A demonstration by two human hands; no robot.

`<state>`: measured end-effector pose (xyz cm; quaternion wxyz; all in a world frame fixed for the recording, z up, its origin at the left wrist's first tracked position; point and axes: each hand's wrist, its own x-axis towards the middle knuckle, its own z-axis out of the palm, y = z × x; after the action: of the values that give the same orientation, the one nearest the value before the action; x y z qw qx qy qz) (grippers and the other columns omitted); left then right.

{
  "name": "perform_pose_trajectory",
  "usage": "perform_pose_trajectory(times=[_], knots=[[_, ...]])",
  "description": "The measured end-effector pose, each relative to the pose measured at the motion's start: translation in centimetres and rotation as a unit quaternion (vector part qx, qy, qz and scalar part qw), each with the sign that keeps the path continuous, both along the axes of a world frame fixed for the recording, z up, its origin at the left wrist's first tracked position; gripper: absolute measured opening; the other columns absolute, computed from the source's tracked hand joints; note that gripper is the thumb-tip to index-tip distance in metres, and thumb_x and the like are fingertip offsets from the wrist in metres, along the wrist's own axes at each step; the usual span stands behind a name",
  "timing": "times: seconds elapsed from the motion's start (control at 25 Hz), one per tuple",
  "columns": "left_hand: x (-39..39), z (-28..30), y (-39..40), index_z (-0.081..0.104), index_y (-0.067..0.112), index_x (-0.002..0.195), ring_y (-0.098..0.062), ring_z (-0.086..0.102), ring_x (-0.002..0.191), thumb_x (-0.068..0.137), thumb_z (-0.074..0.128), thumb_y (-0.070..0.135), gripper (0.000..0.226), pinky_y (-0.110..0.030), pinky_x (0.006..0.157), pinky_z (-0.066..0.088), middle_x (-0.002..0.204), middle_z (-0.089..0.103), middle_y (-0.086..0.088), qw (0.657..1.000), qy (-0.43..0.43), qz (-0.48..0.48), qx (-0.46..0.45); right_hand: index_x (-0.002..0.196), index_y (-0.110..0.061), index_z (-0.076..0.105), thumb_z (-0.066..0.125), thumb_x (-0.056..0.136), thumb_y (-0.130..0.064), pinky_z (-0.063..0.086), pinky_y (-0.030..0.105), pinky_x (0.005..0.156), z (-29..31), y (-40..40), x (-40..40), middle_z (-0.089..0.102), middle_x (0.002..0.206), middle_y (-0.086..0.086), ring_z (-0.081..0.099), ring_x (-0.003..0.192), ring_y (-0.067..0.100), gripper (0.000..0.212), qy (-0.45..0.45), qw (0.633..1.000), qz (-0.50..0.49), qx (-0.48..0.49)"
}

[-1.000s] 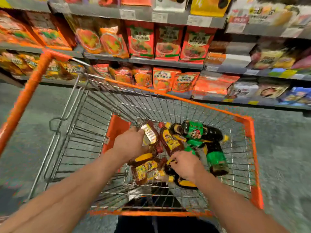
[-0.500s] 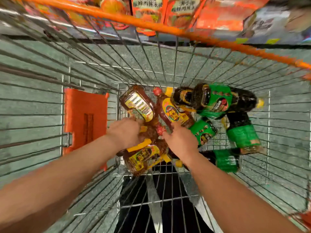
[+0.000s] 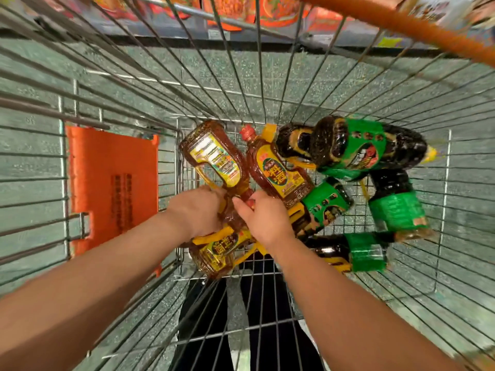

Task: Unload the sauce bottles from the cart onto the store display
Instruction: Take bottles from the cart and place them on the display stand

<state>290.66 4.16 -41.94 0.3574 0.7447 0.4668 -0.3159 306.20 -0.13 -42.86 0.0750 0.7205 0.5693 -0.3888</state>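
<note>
Several sauce bottles lie in a heap on the floor of the wire cart (image 3: pixel 241 76). My left hand (image 3: pixel 198 210) is closed around the neck end of an amber bottle with a yellow label (image 3: pixel 211 156), which lies with its base away from me. My right hand (image 3: pixel 263 219) is curled over the base end of a second amber bottle with a red cap (image 3: pixel 276 170); its fingers are hidden. A third amber bottle (image 3: pixel 217 253) lies under both hands. Dark bottles with green labels (image 3: pixel 359 148) (image 3: pixel 396 210) are piled to the right.
An orange plastic seat flap (image 3: pixel 112 188) hangs on the cart's left wall. The orange rim (image 3: pixel 401 25) crosses the top right. Shelves with orange packets (image 3: pixel 233 6) show above the far wall. Dark trousers (image 3: pixel 262 317) and green floor are visible through the wires.
My view has dropped down close over the cart, so the shelves are mostly out of frame. Both hands have closed in together on the amber bottles in the middle of the heap.
</note>
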Motion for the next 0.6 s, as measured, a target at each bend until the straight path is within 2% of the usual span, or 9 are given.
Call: perform_pose_trajectory(times=[0.12, 0.28, 0.36, 0.44, 0.52, 0.6], knots=[[-0.5, 2.2, 0.1, 0.036, 0.018, 0.142, -0.027, 0.059, 0.109, 0.083, 0.066, 0.027, 0.066, -0.036, 0.083, 0.052, 0.118, 0.052, -0.008, 1.0, 0.002, -0.019, -0.012, 0.093, -0.01, 0.052, 0.046, 0.092, -0.057, 0.047, 0.032, 0.057, 2.6, -1.4, -1.9, 0.062, 0.075, 0.006, 0.06, 0.066, 0.026, 0.048, -0.015, 0.996, 0.053, 0.064], [-1.6, 6.7, 0.4, 0.034, 0.019, 0.14, -0.028, 0.057, 0.114, 0.078, 0.074, 0.04, 0.077, -0.038, 0.089, 0.051, 0.125, 0.052, -0.008, 1.0, -0.006, -0.008, -0.009, 0.08, -0.008, 0.058, 0.073, 0.075, -0.047, 0.038, 0.025, 0.041, 7.0, -1.2, -4.0, 0.059, 0.059, 0.005, 0.058, 0.048, 0.024, 0.042, -0.044, 0.975, 0.115, 0.183], [-2.2, 9.2, 0.8, 0.036, 0.019, 0.134, -0.026, 0.058, 0.113, 0.068, 0.079, 0.049, 0.084, -0.036, 0.085, 0.051, 0.125, 0.051, -0.005, 1.0, -0.014, -0.011, 0.01, 0.084, -0.007, 0.058, 0.07, 0.078, -0.044, 0.043, 0.031, 0.048, 10.0, -0.4, -4.3, 0.062, 0.067, 0.009, 0.06, 0.059, 0.03, 0.039, -0.005, 0.971, 0.124, 0.206], [-2.6, 12.0, 0.9, 0.03, 0.024, 0.134, -0.024, 0.057, 0.113, 0.056, 0.075, 0.062, 0.097, -0.035, 0.084, 0.054, 0.125, 0.049, 0.0, 0.997, -0.049, -0.049, 0.04, 0.093, -0.008, 0.059, 0.065, 0.082, -0.041, 0.044, 0.036, 0.059, 13.7, 0.0, -4.0, 0.065, 0.079, 0.011, 0.061, 0.072, 0.032, 0.036, 0.037, 0.966, 0.127, 0.22], [-2.6, 14.9, 0.6, 0.029, 0.029, 0.135, -0.021, 0.057, 0.116, 0.051, 0.072, 0.068, 0.102, -0.035, 0.085, 0.054, 0.13, 0.048, 0.005, 0.988, -0.117, -0.077, 0.063, 0.105, -0.016, 0.059, 0.062, 0.084, -0.044, 0.043, 0.034, 0.068, 17.9, -0.1, -3.3, 0.067, 0.092, 0.004, 0.061, 0.085, 0.025, 0.036, 0.06, 0.968, 0.125, 0.208], [-2.2, 19.3, 0.2, 0.035, 0.029, 0.137, -0.018, 0.058, 0.115, 0.055, 0.075, 0.069, 0.1, -0.03, 0.082, 0.052, 0.135, 0.047, 0.011, 0.971, -0.17, -0.125, 0.109, 0.106, -0.021, 0.057, 0.064, 0.082, -0.046, 0.041, 0.03, 0.07, 22.9, -1.6, -2.5, 0.065, 0.097, -0.004, 0.058, 0.09, 0.018, 0.035, 0.055, 0.969, 0.098, 0.218]])
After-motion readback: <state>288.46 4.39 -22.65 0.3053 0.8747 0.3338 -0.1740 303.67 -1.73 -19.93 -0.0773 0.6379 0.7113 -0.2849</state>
